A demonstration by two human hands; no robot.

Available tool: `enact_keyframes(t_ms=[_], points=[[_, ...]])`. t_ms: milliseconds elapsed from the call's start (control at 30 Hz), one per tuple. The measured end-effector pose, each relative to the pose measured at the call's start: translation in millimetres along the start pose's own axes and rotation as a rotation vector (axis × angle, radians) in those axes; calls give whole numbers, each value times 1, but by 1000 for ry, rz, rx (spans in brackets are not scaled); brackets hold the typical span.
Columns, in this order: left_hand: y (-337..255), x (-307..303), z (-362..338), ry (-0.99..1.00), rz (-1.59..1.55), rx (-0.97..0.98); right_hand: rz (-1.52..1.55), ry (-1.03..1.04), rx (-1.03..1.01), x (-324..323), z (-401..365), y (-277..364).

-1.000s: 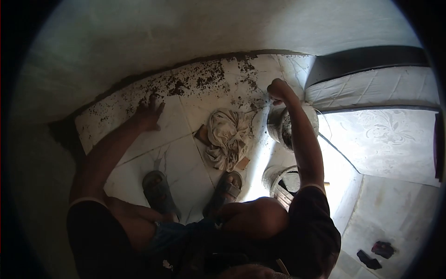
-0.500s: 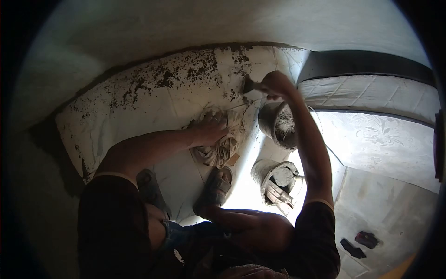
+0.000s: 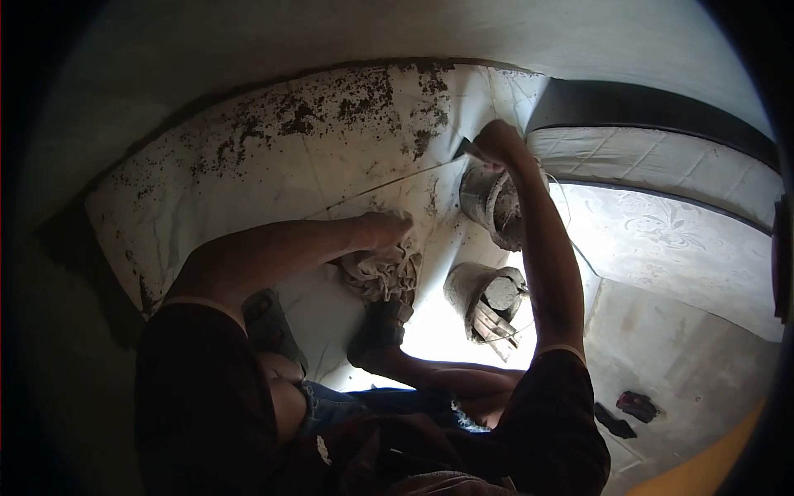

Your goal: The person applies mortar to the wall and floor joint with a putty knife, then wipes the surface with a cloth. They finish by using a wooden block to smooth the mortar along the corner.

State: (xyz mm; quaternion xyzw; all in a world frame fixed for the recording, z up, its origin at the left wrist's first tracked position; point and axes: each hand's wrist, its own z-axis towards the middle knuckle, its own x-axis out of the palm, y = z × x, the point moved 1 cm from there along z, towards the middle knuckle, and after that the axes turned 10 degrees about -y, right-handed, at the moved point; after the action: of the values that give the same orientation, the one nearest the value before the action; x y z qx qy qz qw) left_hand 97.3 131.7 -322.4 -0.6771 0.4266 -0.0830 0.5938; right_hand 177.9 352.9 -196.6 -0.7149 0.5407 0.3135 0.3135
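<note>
My right hand [image 3: 499,144] is closed around the handle of a putty knife [image 3: 464,149], its dark flat blade pointing left over the marble-patterned tiles near the upper bucket [image 3: 475,192]. That bucket is coated in grey residue, and my right forearm hides part of it. Lower down, my left hand [image 3: 387,230] has its fingers curled on a crumpled, dirty beige cloth [image 3: 379,274] lying on the tiles. Dark crumbs of mortar [image 3: 356,112] are scattered across the tiled surface [image 3: 248,198] along its far edge.
A second bucket [image 3: 466,283] holds tools and a round grey object. A pale quilted panel [image 3: 645,157] and a glossy floral-patterned surface [image 3: 662,236] stand at right. A dark red item [image 3: 638,406] and a black item [image 3: 614,421] lie on the floor. My sandalled foot [image 3: 382,326] is close by the cloth.
My right hand has drawn the putty knife slightly right, towards the upper bucket. The cloth is bunched more tightly, and my left hand's fingers have gone from spread to curled.
</note>
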Motion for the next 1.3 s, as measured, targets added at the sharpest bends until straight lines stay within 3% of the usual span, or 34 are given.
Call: enact_keyframes(t_ms=[67,133,200,267,367,433,467,500,600,733,800,900,1000,1067,1133,1167,1300], points=[[4,17,-3,-56,265,-8,-215,150,-101,22,0,-12],[-6,20,-19,-82,337,61,113,-24,139,38,-23,5],[-8,25,-26,-97,401,116,47,31,-28,33,-29,11],[-8,33,-30,-90,561,123,135,-73,-105,6,-65,18],[4,49,-30,-158,578,175,84,-330,-217,29,-98,-17],[1,46,-30,-89,481,159,-191,-260,-382,52,-136,-28],[0,46,-31,-18,388,147,-116,-548,-664,98,-145,-69],[1,46,-32,-18,391,141,132,-479,-597,118,-165,-79],[-4,52,-38,-59,412,154,19,-212,-212,163,-190,-94],[6,61,-40,-131,512,215,106,-245,-218,206,-169,-92],[9,68,-38,-179,470,247,94,-706,-466,214,-127,-81],[5,61,-41,-113,532,186,228,-800,-478,179,-82,-61],[7,63,-44,-132,521,247,272,-647,-507,138,-111,-40],[2,60,-45,-119,539,211,273,-397,-726,127,-132,-32],[-2,59,-43,-87,545,198,227,-364,-807,108,-149,-15],[-3,58,-42,-58,556,193,297,-195,-658,100,-151,-11],[-5,46,-48,-69,519,210,568,95,-321,101,-151,12]])
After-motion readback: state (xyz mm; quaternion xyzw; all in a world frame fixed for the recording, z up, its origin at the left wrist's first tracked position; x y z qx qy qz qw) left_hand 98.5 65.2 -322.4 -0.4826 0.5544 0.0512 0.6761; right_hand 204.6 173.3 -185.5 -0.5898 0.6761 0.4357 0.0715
